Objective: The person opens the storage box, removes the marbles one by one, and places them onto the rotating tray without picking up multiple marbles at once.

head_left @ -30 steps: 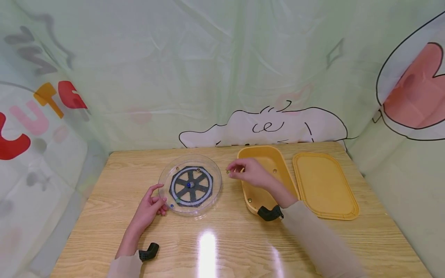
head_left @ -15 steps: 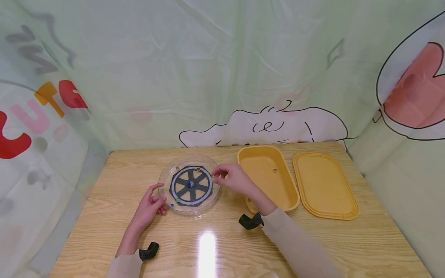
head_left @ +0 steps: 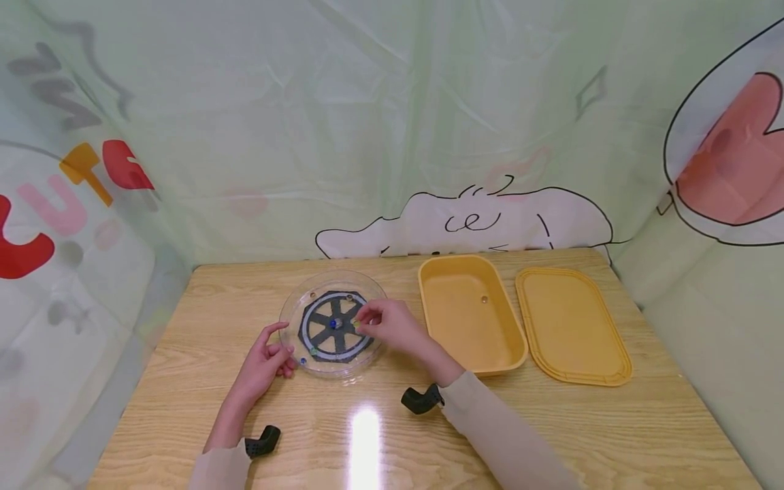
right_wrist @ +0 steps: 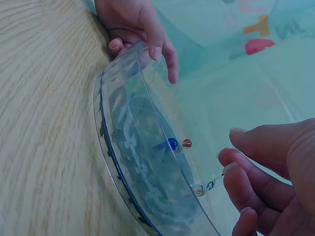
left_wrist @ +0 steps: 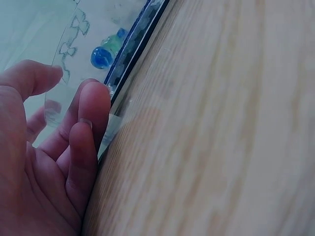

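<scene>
A round clear plastic dish stands on the table, with a dark wheel-like pattern showing at its floor. Several small marbles lie inside, among them a dark blue marble near the middle and a green marble toward the front. Over the dish's right half, my right hand pinches a yellow-green marble at its fingertips. In the right wrist view the fingertips are above the dish's rim. My left hand touches the dish's left edge, index finger and thumb spread along the wall.
Right of the dish stands a deep yellow tray with a single marble visible in it. Beside it lies a flat yellow lid. A printed curtain hangs behind the wooden table.
My right hand has moved left and slightly forward toward my body, from the tray's left edge to over the dish, carrying the yellow-green marble. The left hand and dish stay put.
</scene>
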`<state>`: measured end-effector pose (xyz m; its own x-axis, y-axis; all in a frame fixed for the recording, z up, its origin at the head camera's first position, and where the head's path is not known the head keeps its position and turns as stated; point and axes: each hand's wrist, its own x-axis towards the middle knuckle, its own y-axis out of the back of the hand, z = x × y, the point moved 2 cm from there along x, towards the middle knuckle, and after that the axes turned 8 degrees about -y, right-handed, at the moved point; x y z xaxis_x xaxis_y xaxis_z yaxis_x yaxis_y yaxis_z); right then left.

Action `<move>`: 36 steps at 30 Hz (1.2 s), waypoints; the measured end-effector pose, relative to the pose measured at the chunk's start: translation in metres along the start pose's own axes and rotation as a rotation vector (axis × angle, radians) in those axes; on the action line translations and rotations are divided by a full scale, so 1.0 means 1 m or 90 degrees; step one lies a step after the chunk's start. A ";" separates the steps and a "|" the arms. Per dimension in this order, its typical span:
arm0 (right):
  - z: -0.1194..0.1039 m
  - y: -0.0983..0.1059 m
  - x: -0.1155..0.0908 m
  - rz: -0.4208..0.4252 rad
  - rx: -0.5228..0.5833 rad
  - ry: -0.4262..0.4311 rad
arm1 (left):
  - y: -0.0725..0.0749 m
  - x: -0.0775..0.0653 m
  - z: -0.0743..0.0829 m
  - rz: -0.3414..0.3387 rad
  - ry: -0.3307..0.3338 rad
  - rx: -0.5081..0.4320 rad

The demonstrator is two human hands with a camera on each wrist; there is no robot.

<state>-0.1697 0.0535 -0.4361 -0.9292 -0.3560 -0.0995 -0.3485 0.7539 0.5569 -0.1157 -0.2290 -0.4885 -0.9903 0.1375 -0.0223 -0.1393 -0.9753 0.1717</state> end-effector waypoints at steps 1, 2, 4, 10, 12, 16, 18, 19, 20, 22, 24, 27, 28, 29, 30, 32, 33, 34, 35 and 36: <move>0.000 -0.001 0.000 -0.003 0.001 -0.002 | 0.001 0.001 -0.004 0.004 0.007 0.001; 0.000 -0.002 0.000 -0.005 0.003 -0.004 | 0.002 0.002 -0.009 0.005 0.008 0.001; 0.001 -0.004 0.001 -0.010 0.006 -0.003 | 0.003 0.003 -0.017 0.011 0.012 0.004; 0.001 -0.005 0.000 -0.016 0.015 -0.008 | 0.004 0.003 -0.024 0.020 0.003 0.012; 0.002 -0.005 0.001 -0.018 0.016 -0.012 | 0.004 0.004 -0.023 0.019 0.005 0.013; 0.003 -0.001 0.001 -0.020 0.022 -0.025 | 0.003 0.004 -0.016 0.014 0.013 0.012; 0.004 0.002 0.001 -0.016 0.021 -0.033 | 0.002 0.003 -0.010 0.010 0.015 0.009; 0.004 0.005 0.000 -0.014 0.022 -0.036 | 0.002 0.002 -0.006 0.009 0.016 0.007; 0.004 0.008 0.000 -0.011 0.023 -0.041 | 0.001 0.001 -0.002 0.007 0.017 0.008; 0.005 0.014 0.000 -0.001 0.024 -0.047 | 0.000 0.000 0.005 0.004 0.017 0.007; 0.005 0.022 -0.002 0.009 0.023 -0.051 | -0.001 -0.001 0.008 0.002 0.018 0.007; 0.006 0.036 -0.003 0.028 0.016 -0.048 | -0.001 -0.002 0.008 0.005 0.016 0.005; 0.006 0.041 -0.003 0.035 0.012 -0.047 | 0.000 -0.001 0.008 0.006 0.015 0.004; 0.007 0.046 -0.004 0.040 0.007 -0.043 | 0.000 -0.001 0.006 0.007 0.015 0.004; 0.008 0.051 -0.005 0.045 0.002 -0.041 | 0.000 -0.001 0.006 0.008 0.015 0.004; 0.010 0.062 -0.006 0.055 -0.004 -0.038 | -0.001 -0.001 0.005 0.008 0.012 0.003; 0.012 0.067 -0.007 0.058 -0.009 -0.035 | -0.001 -0.001 0.004 0.007 0.010 0.003; 0.014 0.072 -0.007 0.061 -0.012 -0.031 | 0.000 -0.001 0.004 0.006 0.010 0.004; 0.015 0.077 -0.008 0.063 -0.016 -0.031 | 0.000 0.000 0.002 0.006 0.008 0.006; 0.018 0.081 -0.008 0.066 -0.022 -0.029 | 0.000 0.001 0.001 0.006 0.010 0.006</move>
<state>-0.1930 0.1276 -0.4046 -0.9649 -0.2513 -0.0766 -0.2467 0.7658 0.5938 -0.1162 -0.2289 -0.4873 -0.9915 0.1253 -0.0353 -0.1297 -0.9749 0.1811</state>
